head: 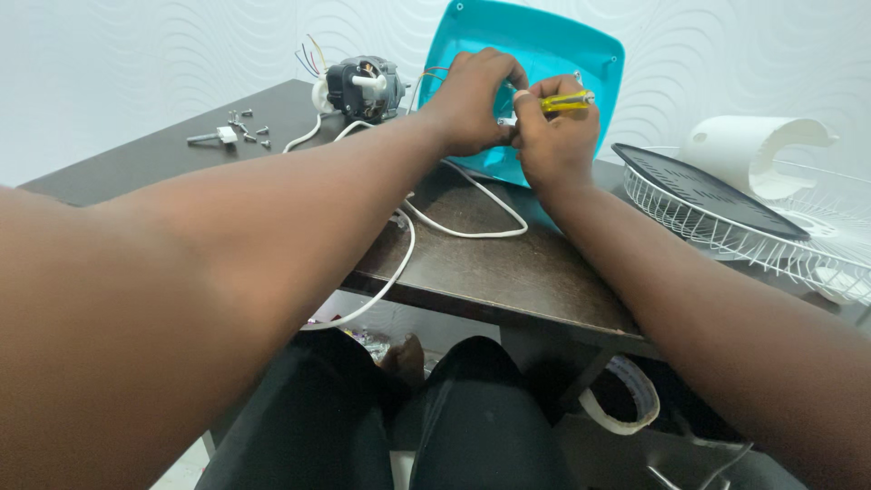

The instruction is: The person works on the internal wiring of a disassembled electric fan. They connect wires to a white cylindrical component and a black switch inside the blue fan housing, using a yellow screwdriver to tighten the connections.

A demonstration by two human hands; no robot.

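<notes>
Dark bench (508,263): right hand (558,136) pinches yellow screwdriver (564,102) lying crosswise, left hand (472,104) gripping teal panel (553,54) directly beyond.

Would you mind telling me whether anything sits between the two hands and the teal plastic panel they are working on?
Nothing visible does. The left hand rests against the teal plastic panel, and the right hand, holding a yellow-handled screwdriver, is right at it. The white cable lies on the table below them, out of the way.
</notes>
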